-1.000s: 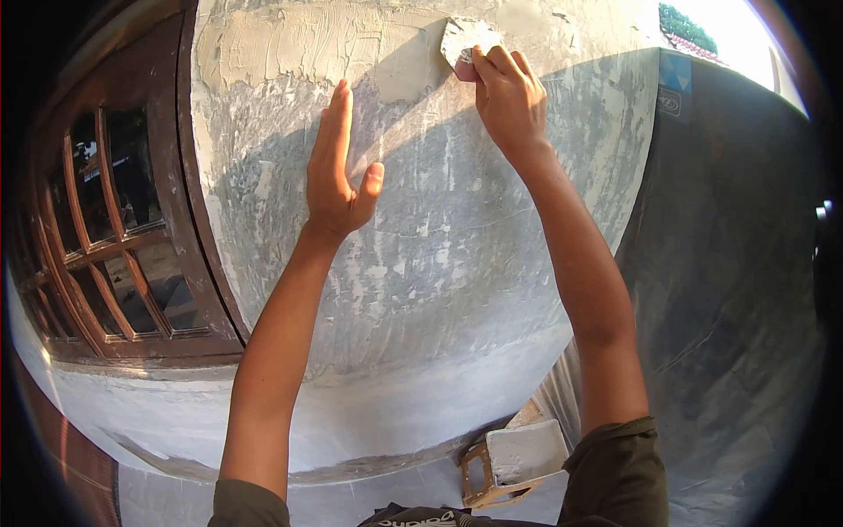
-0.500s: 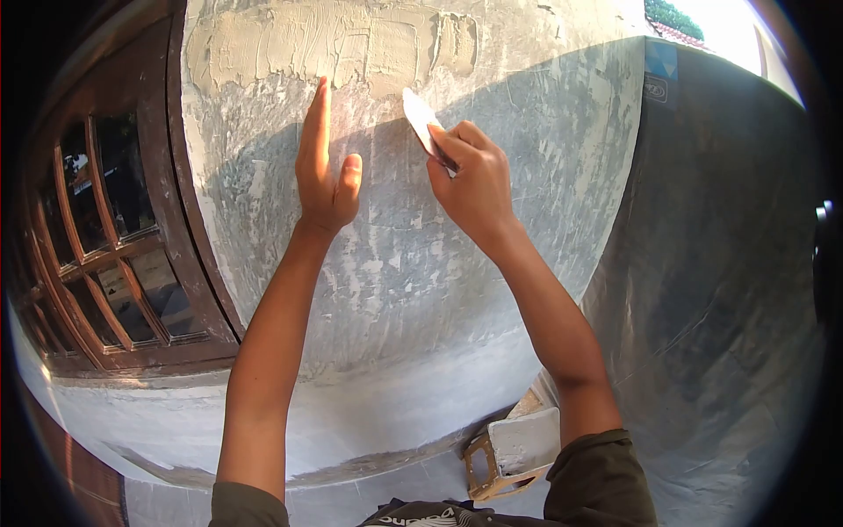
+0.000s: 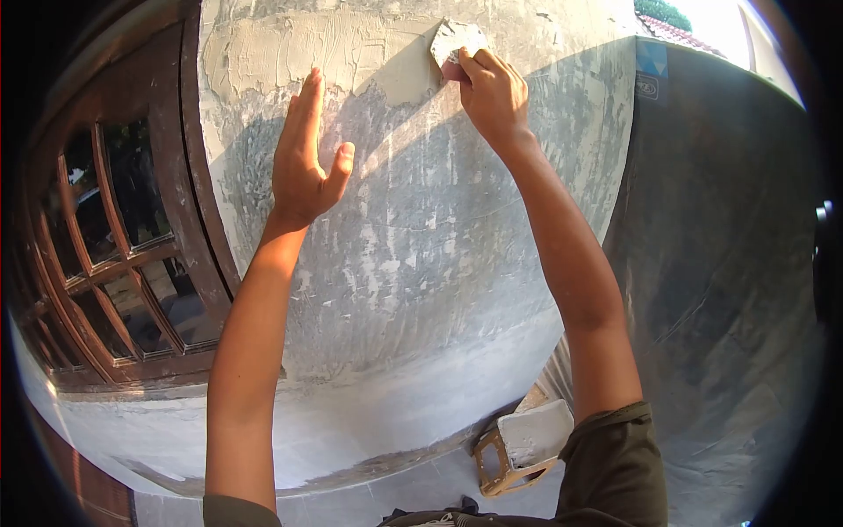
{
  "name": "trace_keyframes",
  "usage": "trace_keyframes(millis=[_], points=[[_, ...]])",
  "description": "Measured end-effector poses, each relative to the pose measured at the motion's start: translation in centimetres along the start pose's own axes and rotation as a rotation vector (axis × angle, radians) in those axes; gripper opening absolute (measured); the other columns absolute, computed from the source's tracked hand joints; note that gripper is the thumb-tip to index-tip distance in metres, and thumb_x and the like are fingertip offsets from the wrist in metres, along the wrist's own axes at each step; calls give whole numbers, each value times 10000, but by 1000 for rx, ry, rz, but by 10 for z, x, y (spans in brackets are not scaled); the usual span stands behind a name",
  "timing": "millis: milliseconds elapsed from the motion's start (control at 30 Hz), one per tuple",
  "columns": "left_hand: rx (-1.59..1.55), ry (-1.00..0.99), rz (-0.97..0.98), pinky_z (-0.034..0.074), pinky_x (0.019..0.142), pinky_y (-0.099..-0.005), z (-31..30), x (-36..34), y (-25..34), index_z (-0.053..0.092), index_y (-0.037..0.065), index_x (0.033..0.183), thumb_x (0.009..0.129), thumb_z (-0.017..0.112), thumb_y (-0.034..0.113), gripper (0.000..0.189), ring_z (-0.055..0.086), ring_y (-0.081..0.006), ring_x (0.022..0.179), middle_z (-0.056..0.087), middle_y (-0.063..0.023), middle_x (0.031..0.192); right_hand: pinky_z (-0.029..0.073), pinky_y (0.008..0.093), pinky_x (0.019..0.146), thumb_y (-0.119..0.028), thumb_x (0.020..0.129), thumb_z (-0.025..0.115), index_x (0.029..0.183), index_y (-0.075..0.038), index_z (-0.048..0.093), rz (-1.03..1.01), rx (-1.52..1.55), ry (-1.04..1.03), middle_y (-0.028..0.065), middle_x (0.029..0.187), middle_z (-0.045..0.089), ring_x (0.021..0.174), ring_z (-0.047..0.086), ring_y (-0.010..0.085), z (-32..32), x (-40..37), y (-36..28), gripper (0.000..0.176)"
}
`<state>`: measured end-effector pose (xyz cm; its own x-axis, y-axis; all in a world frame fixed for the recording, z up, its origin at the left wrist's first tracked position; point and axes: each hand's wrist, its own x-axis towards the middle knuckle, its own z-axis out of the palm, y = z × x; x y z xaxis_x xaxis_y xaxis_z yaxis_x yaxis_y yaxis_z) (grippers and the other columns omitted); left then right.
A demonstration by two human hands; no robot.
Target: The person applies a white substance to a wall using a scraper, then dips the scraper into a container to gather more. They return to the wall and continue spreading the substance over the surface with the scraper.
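A rough grey wall [image 3: 421, 237] fills the middle of the view, with a band of wet beige plaster [image 3: 325, 44] across its upper part. My right hand [image 3: 496, 92] grips a putty knife [image 3: 457, 46] by its reddish handle; the broad blade is smeared with plaster and lies at the right end of the band. Below the band on the left, my left hand [image 3: 307, 162] is raised with fingers stretched out and thumb apart, holding nothing. Whether its palm touches the wall, I cannot tell.
A brown wooden window frame [image 3: 198, 158] with glass panes stands at the left. Low at the right, a plaster-smeared tray [image 3: 536, 435] rests on a small stool [image 3: 496, 457]. A dark sheet [image 3: 720, 263] hangs along the right side.
My right hand has moved up and right with the putty knife, whose blade now shows its broad face. My left hand has shifted slightly left and up, still stretched out.
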<state>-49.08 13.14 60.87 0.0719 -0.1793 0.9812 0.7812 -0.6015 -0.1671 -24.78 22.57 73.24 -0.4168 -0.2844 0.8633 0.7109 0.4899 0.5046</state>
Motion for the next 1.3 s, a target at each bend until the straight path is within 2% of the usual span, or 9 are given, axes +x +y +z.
trace_keyframes(millis=[400, 467, 667, 767, 867, 933, 1067, 1133, 1300], points=[[8, 13, 57, 308, 1200, -518, 3, 1, 1, 347, -52, 1534, 851, 549, 231, 767, 418, -394, 1444, 404, -255, 1566, 524, 406, 886, -41, 749, 714, 1151, -36, 711, 109, 21, -81, 69, 968, 685, 989, 679, 247, -12, -49, -30, 402], [15, 8, 56, 309, 1200, -519, 2, 2, 2, 348, -52, 1533, 849, 549, 228, 767, 418, -396, 1443, 404, -257, 1565, 536, 395, 790, -38, 772, 750, 1168, -48, 722, 118, 13, -54, 51, 937, 689, 866, 685, 271, -13, -57, -37, 397], [17, 3, 56, 311, 1199, -519, 3, 1, 3, 349, -59, 1529, 846, 547, 226, 766, 416, -402, 1442, 408, -261, 1560, 527, 351, 725, -9, 774, 742, 1158, -44, 735, 214, 81, -67, 74, 855, 661, 763, 666, 244, -39, -87, -87, 385], [17, 10, 53, 309, 1202, -513, 3, 3, 1, 343, -58, 1533, 873, 541, 251, 755, 416, -399, 1443, 409, -255, 1562, 509, 345, 589, 1, 822, 728, 1050, -28, 769, 454, 554, -117, 97, 769, 637, 666, 653, 234, -74, -72, -107, 234], [25, 7, 36, 308, 1205, -510, 6, -1, 0, 341, -51, 1537, 906, 531, 283, 739, 413, -392, 1446, 409, -247, 1565, 531, 353, 624, -17, 821, 730, 1072, -49, 768, 364, 428, 83, 95, 802, 656, 702, 673, 243, -68, -31, -72, 256], [62, 19, 66, 307, 1207, -507, 7, -1, -2, 340, -51, 1538, 931, 522, 304, 726, 411, -384, 1450, 407, -240, 1568, 523, 291, 622, -5, 817, 738, 1116, -70, 771, 219, 212, 154, 60, 784, 667, 620, 633, 171, -43, -11, -36, 309], [43, 6, 29, 315, 1203, -510, 4, 1, 4, 352, -55, 1531, 898, 532, 273, 735, 417, -384, 1446, 417, -244, 1561, 556, 326, 666, -34, 827, 746, 1141, -90, 760, 65, 88, 136, 52, 835, 692, 669, 669, 219, -17, 8, -1, 320], [39, 5, 36, 324, 1197, -514, 4, 1, 4, 365, -57, 1523, 858, 538, 237, 747, 430, -387, 1438, 427, -249, 1552, 550, 388, 814, -45, 777, 735, 1115, -85, 741, -25, 58, 71, 52, 894, 671, 900, 688, 262, -11, 9, 3, 340], [48, 9, 36, 329, 1193, -517, 4, 1, 5, 375, -59, 1516, 828, 541, 211, 757, 439, -392, 1431, 432, -255, 1546, 538, 385, 853, -28, 788, 702, 1130, -70, 717, -43, -19, 13, 55, 889, 661, 921, 689, 241, -7, -2, -3, 345]])
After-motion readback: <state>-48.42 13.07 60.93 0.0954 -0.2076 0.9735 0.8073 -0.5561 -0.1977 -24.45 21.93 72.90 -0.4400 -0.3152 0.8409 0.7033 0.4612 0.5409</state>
